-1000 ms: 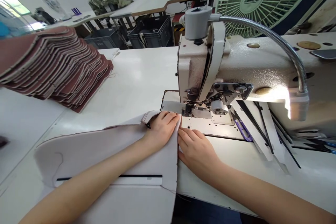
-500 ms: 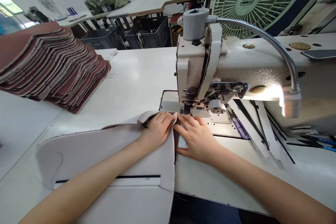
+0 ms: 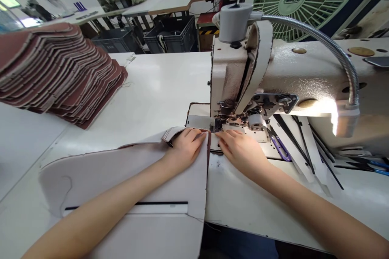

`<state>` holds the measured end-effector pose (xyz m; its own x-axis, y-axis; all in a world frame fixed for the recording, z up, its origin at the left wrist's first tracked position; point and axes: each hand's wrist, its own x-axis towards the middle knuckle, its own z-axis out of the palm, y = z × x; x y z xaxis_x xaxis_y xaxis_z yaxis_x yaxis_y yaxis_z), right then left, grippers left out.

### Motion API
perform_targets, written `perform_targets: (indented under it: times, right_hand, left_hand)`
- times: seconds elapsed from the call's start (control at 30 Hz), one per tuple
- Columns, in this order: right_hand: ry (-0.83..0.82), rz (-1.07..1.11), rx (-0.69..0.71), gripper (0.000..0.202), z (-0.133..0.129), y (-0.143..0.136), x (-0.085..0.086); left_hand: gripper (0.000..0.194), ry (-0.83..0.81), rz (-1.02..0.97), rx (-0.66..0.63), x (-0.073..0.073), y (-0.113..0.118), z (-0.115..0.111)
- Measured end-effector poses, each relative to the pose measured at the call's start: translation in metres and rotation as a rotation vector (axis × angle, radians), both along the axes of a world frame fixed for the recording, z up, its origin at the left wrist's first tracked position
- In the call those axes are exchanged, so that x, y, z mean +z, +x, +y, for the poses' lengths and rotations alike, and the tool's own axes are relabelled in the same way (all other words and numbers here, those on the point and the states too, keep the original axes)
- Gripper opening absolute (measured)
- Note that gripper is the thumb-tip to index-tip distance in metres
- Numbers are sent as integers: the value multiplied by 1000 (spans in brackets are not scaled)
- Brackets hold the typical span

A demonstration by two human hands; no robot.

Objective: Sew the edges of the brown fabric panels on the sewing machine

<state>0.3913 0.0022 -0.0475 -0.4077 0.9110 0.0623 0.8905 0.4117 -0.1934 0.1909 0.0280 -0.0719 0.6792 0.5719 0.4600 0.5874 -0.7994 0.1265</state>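
Note:
A large pale-backed fabric panel (image 3: 170, 234) with reddish-brown edges lies on the machine table, its upper right corner up against the sewing machine (image 3: 231, 68). My left hand (image 3: 185, 145) is closed on the panel near that corner, beside a folded, stitched flap (image 3: 172, 132). My right hand (image 3: 240, 149) rests on the machine bed just right of the panel's edge, close to the presser foot (image 3: 217, 125). Its fingers are bent and drawn together; whatever they hold, if anything, is hidden. A white strip with a black edge (image 3: 164, 209) runs across the panel under my left forearm.
Stacked reddish-brown panels (image 3: 60, 77) stand at the left. Purple-handled scissors (image 3: 281, 147) and white and black strips (image 3: 299, 145) lie right of the needle area. A lit lamp (image 3: 345, 119) hangs from the machine. Behind are a green fan (image 3: 293, 0) and grey crates (image 3: 173, 34).
My right hand has moved slightly right, off the panel's edge, and its spread fingers have drawn together. The fold at the panel's corner now lies flatter. My left hand stays on the panel.

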Motion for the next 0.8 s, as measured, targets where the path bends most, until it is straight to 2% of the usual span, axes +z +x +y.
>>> perform_targets:
  times: [0.13, 0.33, 0.6, 0.8]
  right_hand:
    - [14, -197, -20, 25, 16, -12, 1]
    - [49, -258, 30, 30, 23, -22, -1]
    - [102, -245, 74, 31, 23, -21, -7]
    - [117, -184, -24, 25, 22, -18, -17]
  left_hand:
    - [24, 3, 19, 19, -2, -1, 0]
    - [25, 5, 17, 15, -5, -2, -1]
    - [21, 54, -24, 5, -4, 0, -1]
    - [21, 66, -32, -5, -3, -1, 0]
